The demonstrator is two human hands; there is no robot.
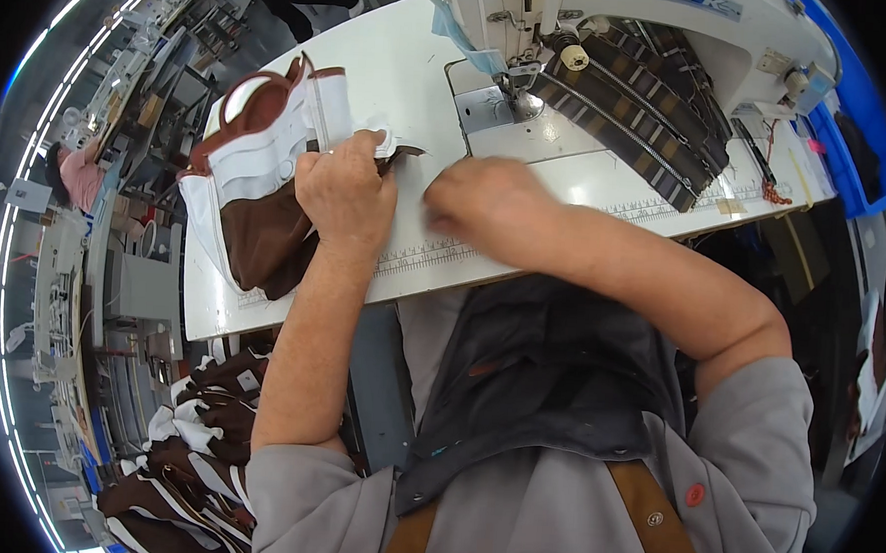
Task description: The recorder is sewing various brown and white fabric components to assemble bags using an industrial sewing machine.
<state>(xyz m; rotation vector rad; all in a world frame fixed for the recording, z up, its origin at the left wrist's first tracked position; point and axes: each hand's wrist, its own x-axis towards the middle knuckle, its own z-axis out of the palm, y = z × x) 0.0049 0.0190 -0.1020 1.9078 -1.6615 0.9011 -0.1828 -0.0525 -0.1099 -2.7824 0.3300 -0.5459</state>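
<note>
My left hand point(346, 186) is closed on the edge of a brown and white fabric bag point(263, 229) at the left of the white sewing table. Brown trim and a loop like a handle show on the bag's far side. A small white piece and a dark strip stick out by the left fingertips; what they belong to is partly hidden. My right hand point(495, 207) hovers over the table's front part, apart from the bag. Its fingers curl inward, but motion smears them and anything in them is not visible.
A white sewing machine point(751, 42) stands at the back right, its metal needle plate point(487, 109) beyond my right hand. Dark striped fabric with zippers point(632, 106) lies beneath its arm. A blue bin point(856, 148) is at far right. Brown and white pieces point(188, 463) are piled lower left.
</note>
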